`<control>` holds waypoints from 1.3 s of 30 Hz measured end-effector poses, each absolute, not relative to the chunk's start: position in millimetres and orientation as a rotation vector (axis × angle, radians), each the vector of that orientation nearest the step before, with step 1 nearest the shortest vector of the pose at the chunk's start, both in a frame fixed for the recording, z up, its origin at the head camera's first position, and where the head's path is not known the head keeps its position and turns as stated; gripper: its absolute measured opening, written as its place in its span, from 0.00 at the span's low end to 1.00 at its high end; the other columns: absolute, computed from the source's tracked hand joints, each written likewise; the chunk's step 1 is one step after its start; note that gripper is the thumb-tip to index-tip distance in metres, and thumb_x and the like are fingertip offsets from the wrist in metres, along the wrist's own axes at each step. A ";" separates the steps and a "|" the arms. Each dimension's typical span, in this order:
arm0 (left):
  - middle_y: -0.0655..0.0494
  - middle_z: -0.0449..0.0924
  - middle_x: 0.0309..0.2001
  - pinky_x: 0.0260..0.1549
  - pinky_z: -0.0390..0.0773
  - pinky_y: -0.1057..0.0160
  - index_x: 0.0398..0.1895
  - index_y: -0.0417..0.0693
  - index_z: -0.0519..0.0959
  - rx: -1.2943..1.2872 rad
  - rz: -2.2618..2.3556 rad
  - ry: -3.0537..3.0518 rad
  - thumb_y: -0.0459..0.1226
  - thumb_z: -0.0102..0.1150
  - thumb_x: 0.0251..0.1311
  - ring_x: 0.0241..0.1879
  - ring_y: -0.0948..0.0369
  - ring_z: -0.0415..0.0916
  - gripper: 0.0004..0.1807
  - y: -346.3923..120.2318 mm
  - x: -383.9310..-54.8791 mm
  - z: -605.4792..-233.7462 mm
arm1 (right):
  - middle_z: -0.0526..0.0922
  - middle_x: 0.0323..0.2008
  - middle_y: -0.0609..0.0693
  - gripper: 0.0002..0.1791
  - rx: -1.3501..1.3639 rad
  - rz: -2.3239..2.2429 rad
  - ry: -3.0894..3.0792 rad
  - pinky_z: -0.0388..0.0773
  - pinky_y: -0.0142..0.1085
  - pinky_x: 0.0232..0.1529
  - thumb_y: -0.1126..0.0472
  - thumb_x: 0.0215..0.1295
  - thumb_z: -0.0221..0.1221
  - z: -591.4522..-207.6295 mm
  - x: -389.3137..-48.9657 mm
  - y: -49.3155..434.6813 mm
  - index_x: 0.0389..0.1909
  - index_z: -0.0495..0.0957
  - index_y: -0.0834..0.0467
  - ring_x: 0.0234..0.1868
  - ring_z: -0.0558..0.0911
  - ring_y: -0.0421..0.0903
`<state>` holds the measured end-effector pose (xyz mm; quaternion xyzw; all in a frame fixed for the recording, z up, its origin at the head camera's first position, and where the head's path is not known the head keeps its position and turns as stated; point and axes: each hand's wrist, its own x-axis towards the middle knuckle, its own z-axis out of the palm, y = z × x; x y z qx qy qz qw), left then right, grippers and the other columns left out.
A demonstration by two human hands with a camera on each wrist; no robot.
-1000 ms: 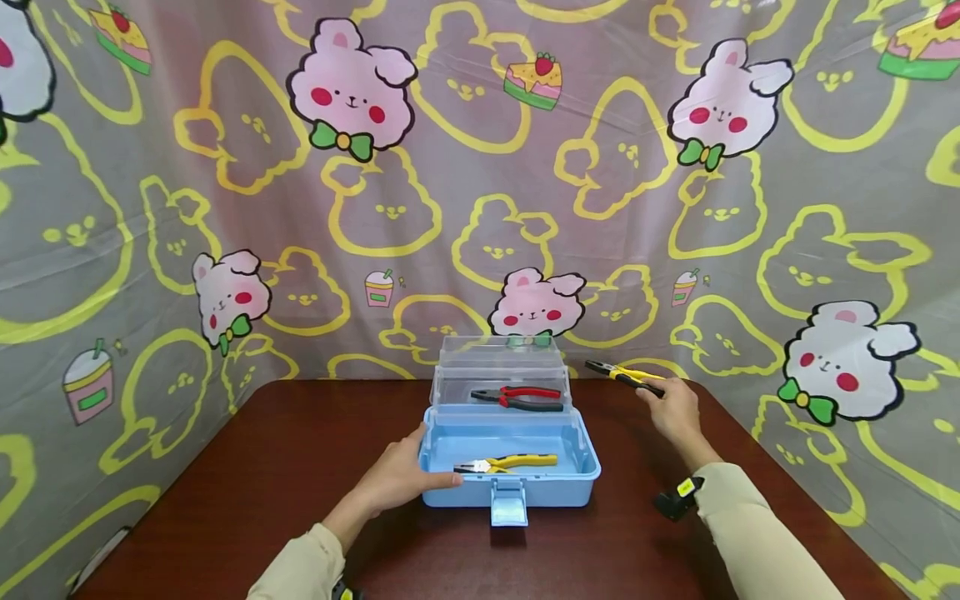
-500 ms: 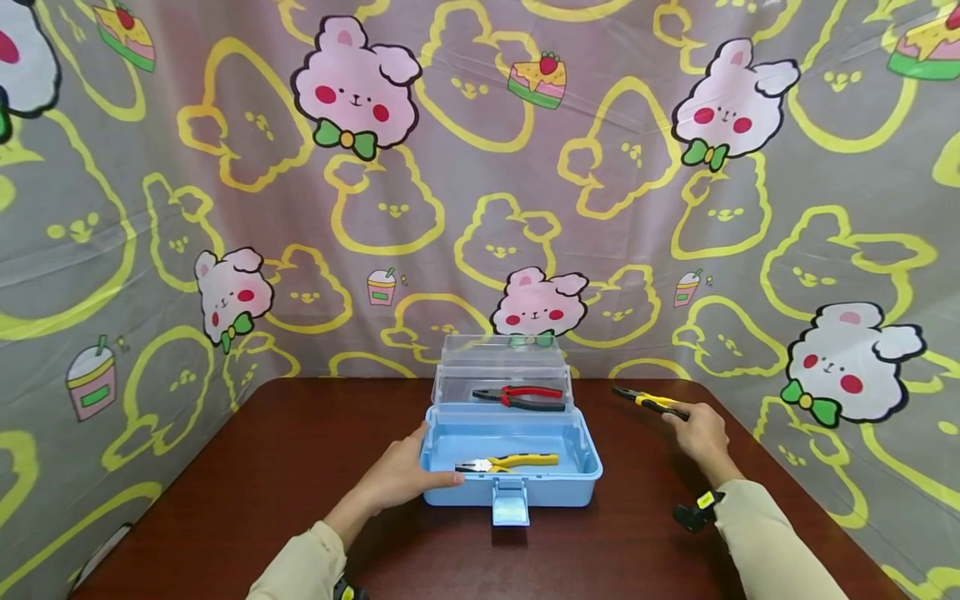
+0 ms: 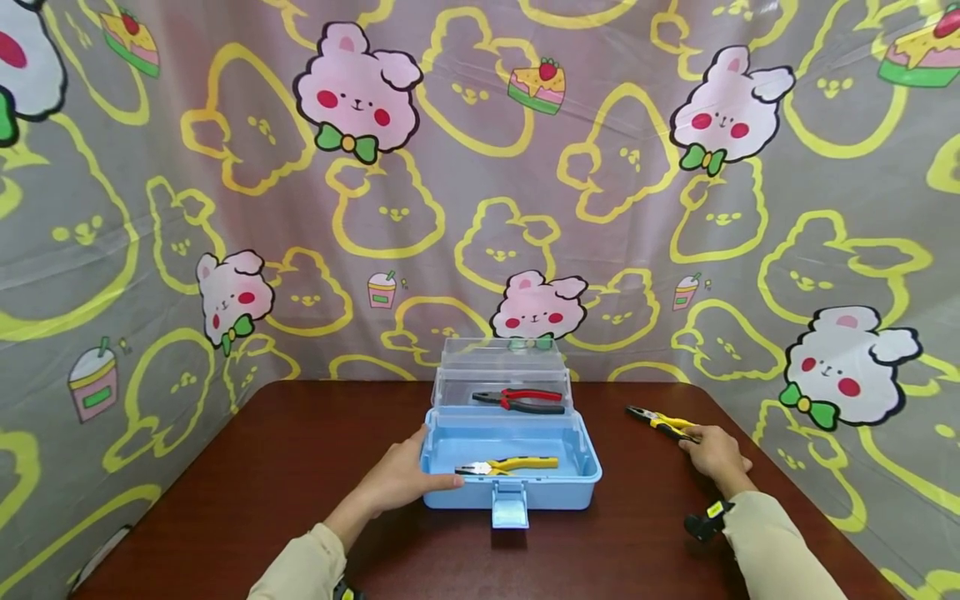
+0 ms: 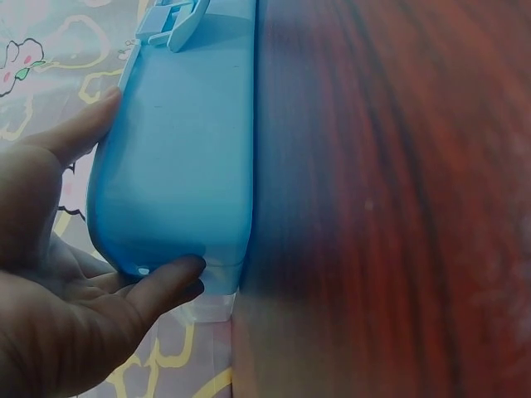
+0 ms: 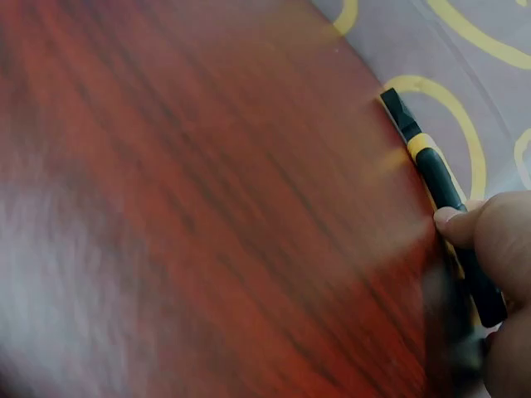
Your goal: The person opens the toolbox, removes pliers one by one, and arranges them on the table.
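Observation:
A light blue toolbox (image 3: 457, 498) stands with its lid up in the middle of the table. My left hand (image 3: 393, 475) grips its left front corner, thumb on the front rim; the left wrist view shows fingers against the toolbox wall (image 4: 182, 149). Inside the bottom lie yellow-handled pliers (image 3: 528, 462). Red-and-black pliers (image 3: 528, 393) lie higher up, in the clear tray area at the back. At the table's right side, my right hand (image 3: 716, 457) holds yellow-and-black pliers (image 3: 660, 422) by the handles, nose pointing away and left. Part of the handles is hidden by the hand.
The dark reddish-brown table (image 3: 262, 467) runs back to a patterned curtain (image 3: 480, 183), which also hangs at both sides. An opened latch (image 3: 510, 507) sticks out from the toolbox front. The table's right edge lies close to the right hand.
My right hand has moved right, down and nearer with the yellow-and-black pliers, away from the toolbox. The left hand and the toolbox have stayed in place.

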<state>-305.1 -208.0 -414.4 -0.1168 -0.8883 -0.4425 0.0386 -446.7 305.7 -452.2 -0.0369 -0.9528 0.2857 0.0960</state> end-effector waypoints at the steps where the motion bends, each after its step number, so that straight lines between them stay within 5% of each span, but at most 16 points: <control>1: 0.38 0.75 0.66 0.54 0.78 0.41 0.80 0.35 0.53 -0.358 -1.356 -2.722 0.58 0.79 0.50 0.56 0.47 0.80 0.64 -207.8 -304.8 -413.5 | 0.73 0.61 0.75 0.21 -0.104 0.831 -2.841 0.61 0.70 0.45 0.58 0.72 0.63 -452.3 -446.8 306.4 0.59 0.80 0.66 0.57 0.72 0.76; 13: 0.40 0.74 0.67 0.54 0.78 0.41 0.81 0.37 0.53 -0.298 -1.359 -2.732 0.57 0.80 0.49 0.57 0.47 0.79 0.65 -206.9 -303.2 -411.6 | 0.76 0.58 0.74 0.20 -0.068 0.797 -2.880 0.61 0.70 0.44 0.59 0.70 0.63 -448.0 -450.0 307.8 0.56 0.80 0.68 0.55 0.73 0.73; 28: 0.42 0.74 0.68 0.57 0.76 0.42 0.82 0.39 0.52 -0.265 -1.366 -2.742 0.60 0.79 0.49 0.58 0.50 0.78 0.66 -206.3 -307.3 -414.0 | 0.77 0.58 0.72 0.24 -0.047 0.963 -2.801 0.51 0.83 0.52 0.55 0.71 0.64 -427.6 -448.9 302.7 0.60 0.79 0.68 0.61 0.66 0.78; 35: 0.40 0.73 0.68 0.57 0.76 0.40 0.81 0.38 0.53 -0.253 -1.365 -2.743 0.59 0.79 0.49 0.58 0.49 0.78 0.65 -205.0 -305.5 -414.5 | 0.80 0.57 0.70 0.25 0.087 0.923 -2.760 0.71 0.65 0.48 0.55 0.70 0.65 -421.3 -446.8 293.4 0.61 0.79 0.67 0.56 0.75 0.72; 39: 0.39 0.73 0.68 0.56 0.76 0.39 0.81 0.38 0.53 -0.243 -1.375 -2.743 0.57 0.80 0.50 0.58 0.47 0.78 0.64 -204.5 -304.7 -414.7 | 0.82 0.55 0.68 0.24 0.183 0.907 -2.723 0.74 0.60 0.49 0.56 0.70 0.66 -417.8 -446.7 285.0 0.60 0.80 0.68 0.54 0.78 0.68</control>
